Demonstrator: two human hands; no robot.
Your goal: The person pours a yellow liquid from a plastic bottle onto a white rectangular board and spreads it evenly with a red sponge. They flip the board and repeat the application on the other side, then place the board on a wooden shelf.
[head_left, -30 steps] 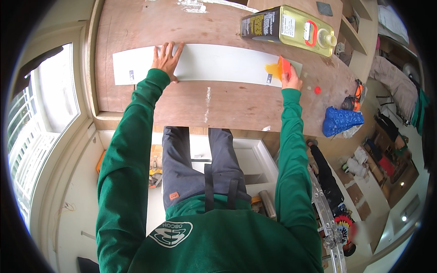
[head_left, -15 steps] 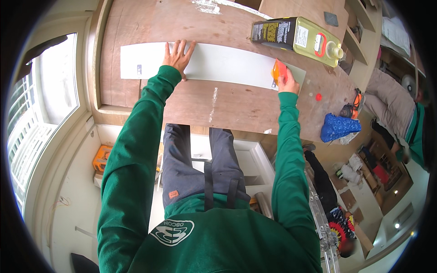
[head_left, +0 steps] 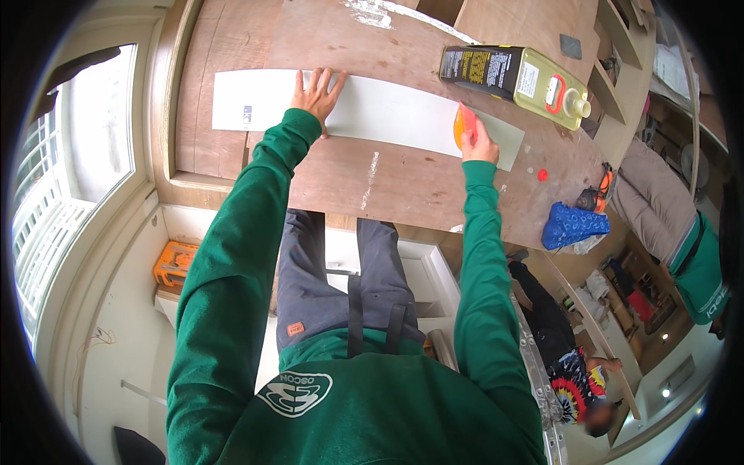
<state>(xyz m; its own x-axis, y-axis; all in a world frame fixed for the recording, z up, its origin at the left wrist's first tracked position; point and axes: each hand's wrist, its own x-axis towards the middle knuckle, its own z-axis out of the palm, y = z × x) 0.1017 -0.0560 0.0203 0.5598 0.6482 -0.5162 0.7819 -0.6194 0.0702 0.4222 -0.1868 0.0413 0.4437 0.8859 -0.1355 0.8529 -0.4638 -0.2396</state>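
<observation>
A long white strip (head_left: 387, 112) lies across the wooden worktop (head_left: 310, 174). My left hand (head_left: 316, 99) rests flat on its left half with the fingers spread, holding nothing. Near the strip's right end, my right hand (head_left: 480, 146) is closed on an orange-red plastic scraper (head_left: 463, 124), tilted up with its lower edge at the strip's surface. The fingers partly cover the scraper, so its exact contact with the strip is hard to see. Behind the strip's right part, a rectangular tin (head_left: 535, 81) with an open spout lies on its side.
A red cap (head_left: 542, 175) sits right of the strip. Farther right are an orange-and-black tool (head_left: 598, 194) and a blue patterned bag (head_left: 573, 225). A window (head_left: 97, 108) stands at left. Two other people (head_left: 659, 194) (head_left: 573, 380) are at the right, one beyond a metal ladder (head_left: 546, 411).
My right hand has shifted left along the strip with the scraper. My left hand stays spread on the strip, and the whole view has shifted slightly.
</observation>
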